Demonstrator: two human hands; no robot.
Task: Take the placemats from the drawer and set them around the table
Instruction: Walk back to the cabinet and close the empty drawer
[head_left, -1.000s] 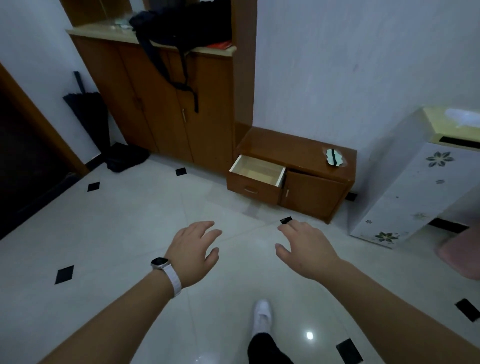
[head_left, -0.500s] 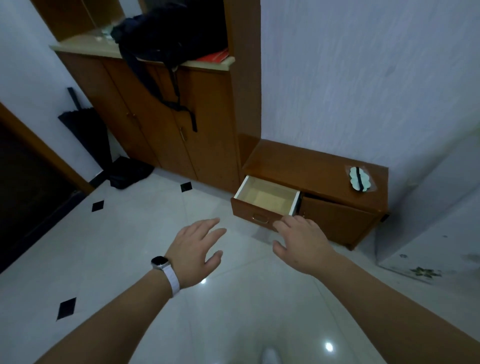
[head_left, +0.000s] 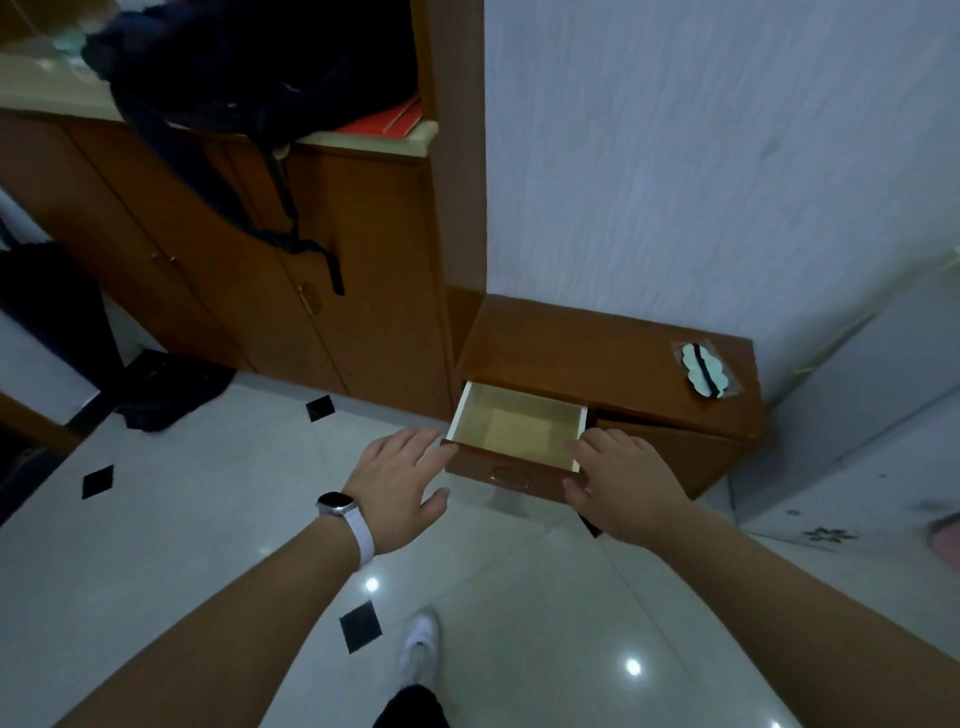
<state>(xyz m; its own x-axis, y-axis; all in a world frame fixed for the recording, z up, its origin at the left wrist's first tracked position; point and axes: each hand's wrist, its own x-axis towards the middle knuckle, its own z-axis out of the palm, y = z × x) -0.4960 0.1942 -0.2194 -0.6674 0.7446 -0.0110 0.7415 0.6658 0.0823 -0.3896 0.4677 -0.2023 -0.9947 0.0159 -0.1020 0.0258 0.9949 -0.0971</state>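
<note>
Head view: a rectangular pulled-out drawer (head_left: 519, 434), smooth pale wood inside, juts from a low glossy brown wooden cabinet (head_left: 587, 353). The left hand (head_left: 402, 478) and right hand (head_left: 621, 486), fingers loosely spread and empty, flank its front corners over the shiny white tiled floor (head_left: 182, 519).

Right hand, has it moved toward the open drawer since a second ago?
Yes: the right hand came forward to the front right corner of the drawer.

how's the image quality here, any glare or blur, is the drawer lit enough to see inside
Head view: dim and bluish; small glare spots on the glossy floor; wide-angle bending near the edges; the open drawer is sharp, its pale inside readable; the dark bag up left is underexposed.
</note>
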